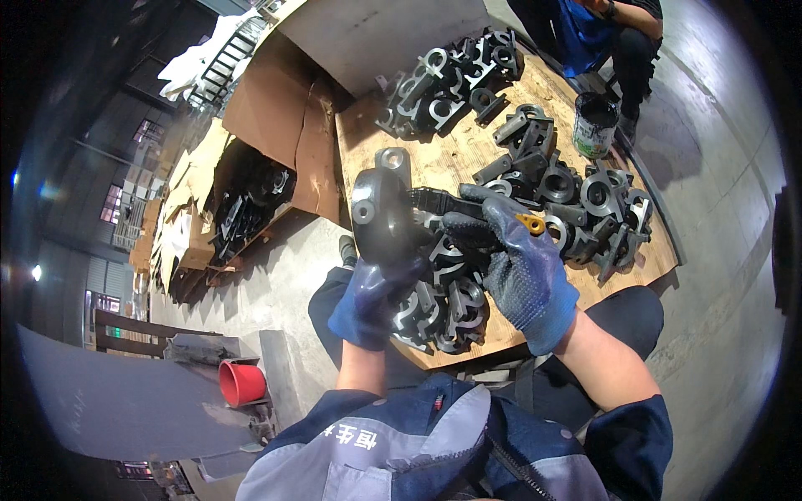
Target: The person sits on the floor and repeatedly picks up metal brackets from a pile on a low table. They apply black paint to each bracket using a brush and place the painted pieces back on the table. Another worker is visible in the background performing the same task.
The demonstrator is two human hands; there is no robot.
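Worker's L hand [376, 296], in a blue glove, has its grip closed round the lower end of a dark metal part [378, 209], held up in front of the body, lug w/ hole at top. R hand [530, 280], also gloved, has its grip narrow round a dark tool [443, 201] w/ a yellow holed end showing by the thumb side; tool's other end points L, right up by the part. Can't tell if they touch.

Below & beyond the hands: wooden board [443, 163] w/ similar parts in groups, i.e. a near pile [451, 305] just under the hands, a R-side pile [585, 196] & a far pile [451, 79]. At board's R edge, a can [595, 125] w/ dark stuff inside; next to it a co-worker [631, 50] in dark clothes, low down, partly cut off by the frame.

L of board: open cardboard box [280, 104] w/ dark pieces inside. Further down L, a red bucket [242, 383] near a grey panel [125, 401].
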